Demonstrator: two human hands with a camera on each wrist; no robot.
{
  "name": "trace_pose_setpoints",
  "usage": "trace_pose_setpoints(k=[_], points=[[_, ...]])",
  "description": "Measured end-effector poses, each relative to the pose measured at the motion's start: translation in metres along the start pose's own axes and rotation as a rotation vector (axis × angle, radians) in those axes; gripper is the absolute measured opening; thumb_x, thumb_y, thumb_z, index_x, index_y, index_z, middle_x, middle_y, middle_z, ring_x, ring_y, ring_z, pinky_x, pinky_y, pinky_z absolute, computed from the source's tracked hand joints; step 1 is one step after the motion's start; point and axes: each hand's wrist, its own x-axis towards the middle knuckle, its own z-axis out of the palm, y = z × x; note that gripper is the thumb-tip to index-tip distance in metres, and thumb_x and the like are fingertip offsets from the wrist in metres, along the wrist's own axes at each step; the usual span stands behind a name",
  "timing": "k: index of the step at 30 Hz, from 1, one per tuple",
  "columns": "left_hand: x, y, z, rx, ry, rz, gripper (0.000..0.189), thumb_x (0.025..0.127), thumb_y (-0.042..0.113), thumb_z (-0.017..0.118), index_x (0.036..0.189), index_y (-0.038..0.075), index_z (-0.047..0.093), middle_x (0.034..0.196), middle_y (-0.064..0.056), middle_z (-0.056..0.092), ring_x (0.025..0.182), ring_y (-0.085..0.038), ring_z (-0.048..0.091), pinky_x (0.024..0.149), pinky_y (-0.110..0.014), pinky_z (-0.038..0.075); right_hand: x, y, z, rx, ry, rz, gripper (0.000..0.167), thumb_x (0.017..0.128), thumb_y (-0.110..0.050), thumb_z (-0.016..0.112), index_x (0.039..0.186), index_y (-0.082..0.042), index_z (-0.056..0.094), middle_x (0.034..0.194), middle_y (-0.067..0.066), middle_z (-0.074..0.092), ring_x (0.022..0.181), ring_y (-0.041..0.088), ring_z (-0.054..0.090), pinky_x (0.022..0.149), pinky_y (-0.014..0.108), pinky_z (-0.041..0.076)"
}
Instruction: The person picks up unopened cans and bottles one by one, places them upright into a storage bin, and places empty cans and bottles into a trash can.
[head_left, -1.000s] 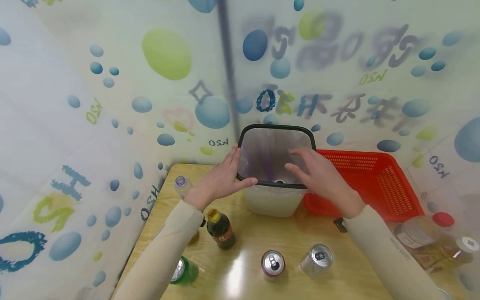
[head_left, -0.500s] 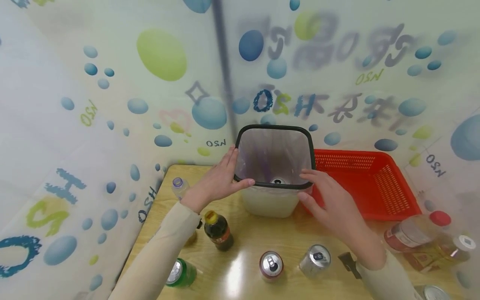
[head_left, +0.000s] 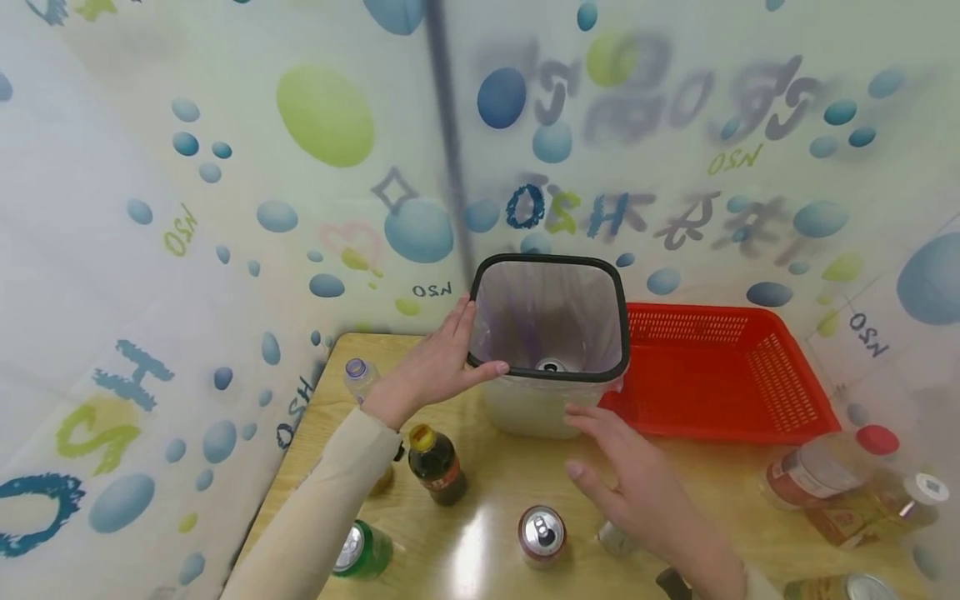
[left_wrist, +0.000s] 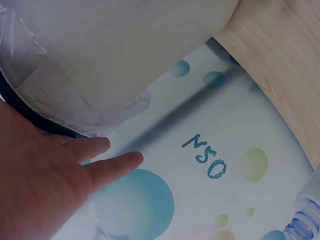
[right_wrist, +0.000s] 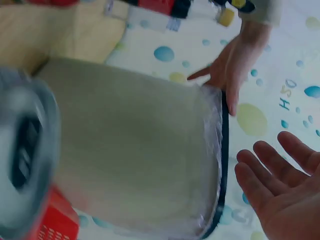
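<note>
A pale bin point(head_left: 525, 410) with a black rim and a clear liner stands at the back of the table; a can point(head_left: 552, 366) lies inside it. My left hand point(head_left: 435, 362) rests at the rim's left front corner, thumb along the front edge and fingers extended. My right hand point(head_left: 637, 487) hovers over the table in front of the bin, fingers spread and holding nothing. It partly covers a silver can point(head_left: 613, 540), whose top looms close and blurred in the right wrist view. A dark red can point(head_left: 542, 536) stands just left of that hand.
A red plastic basket point(head_left: 712, 437) sits right of the bin. Bottles point(head_left: 813, 471) and another can point(head_left: 840, 588) are at the right. A dark bottle with a yellow cap point(head_left: 437, 467), a green can point(head_left: 363, 550) and a clear bottle point(head_left: 360, 377) stand at the left. A printed curtain point(head_left: 337, 117) hangs behind.
My right hand has drawn back from over the bin's opening, past its front right corner, down towards the silver can. The left hand has stayed on the rim.
</note>
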Motion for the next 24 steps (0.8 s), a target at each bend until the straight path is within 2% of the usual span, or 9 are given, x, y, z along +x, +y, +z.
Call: trace_pose_setpoints(k=[4,7,12,16,22,24], points=[[0.000,0.000,0.000,-0.002,0.007,0.002,0.112,0.096,0.071,0.054,0.165,0.000,0.002,0.172,-0.021,-0.001,0.157,-0.035,0.013,0.122,-0.050,0.029,-0.011,-0.003,0.023,0.018,0.003,-0.072,0.048,0.098,-0.028,0.072,0.142,-0.017,0.057,0.150,-0.004,0.055,0.132,0.021,0.059,0.100,0.052,0.054],[0.000,-0.001,0.000,-0.006,0.006,0.005,0.112,0.096,0.071,0.054,0.164,0.000,0.001,0.172,-0.020,-0.002,0.157,-0.035,0.013,0.122,-0.049,0.029,-0.018,-0.003,0.039,0.053,-0.027,-0.092,0.050,0.100,-0.030,0.070,0.145,-0.018,0.054,0.152,-0.004,0.053,0.133,0.020,0.058,0.101,0.051,0.053],[-0.001,-0.001,0.001,-0.014,0.003,0.010,0.112,0.096,0.072,0.053,0.165,0.001,0.001,0.172,-0.019,-0.003,0.157,-0.035,0.015,0.122,-0.049,0.028,-0.031,-0.001,0.061,0.107,-0.162,-0.031,0.055,0.103,-0.045,0.062,0.150,-0.018,0.051,0.155,-0.002,0.051,0.138,0.021,0.052,0.105,0.054,0.050],[-0.001,-0.001,0.002,-0.022,0.002,0.007,0.112,0.096,0.072,0.053,0.165,0.001,0.001,0.172,-0.019,-0.002,0.157,-0.034,0.015,0.122,-0.048,0.029,-0.036,0.003,0.074,0.122,-0.223,-0.018,0.064,0.101,-0.053,0.062,0.153,-0.018,0.049,0.157,0.001,0.049,0.141,0.024,0.050,0.107,0.054,0.048],[-0.001,-0.002,0.002,-0.033,0.006,0.008,0.111,0.096,0.070,0.054,0.165,0.001,0.000,0.172,-0.019,-0.003,0.157,-0.034,0.014,0.122,-0.049,0.028,-0.041,0.015,0.089,0.188,-0.332,0.025,0.077,0.095,-0.063,0.065,0.160,-0.035,0.036,0.165,-0.004,0.036,0.147,0.024,0.043,0.106,0.058,0.048],[0.000,-0.003,0.002,-0.033,0.008,0.013,0.111,0.097,0.070,0.054,0.165,0.001,0.000,0.172,-0.019,-0.004,0.157,-0.034,0.014,0.123,-0.049,0.028,-0.043,0.020,0.096,0.197,-0.332,0.009,0.078,0.094,-0.062,0.067,0.160,-0.035,0.035,0.166,-0.004,0.035,0.146,0.025,0.043,0.106,0.057,0.048]])
